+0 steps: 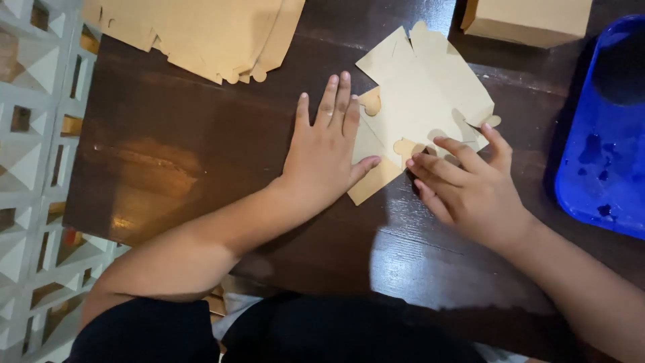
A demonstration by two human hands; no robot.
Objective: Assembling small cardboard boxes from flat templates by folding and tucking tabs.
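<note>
Flat box blank (423, 94) lies at 1 o'clock; left hand (326, 158) pressed flat-open on its edge, right hand (467, 185) fingers curled on its tab.

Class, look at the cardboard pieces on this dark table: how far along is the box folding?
Done: one folded box stands at the table's far edge. In hand: a flat cardboard cutout; the left hand presses it flat while the right hand works its near edge, fingers on the flaps. No wall is up yet. Left: a stack of flat cutouts waits at the far left.
</note>
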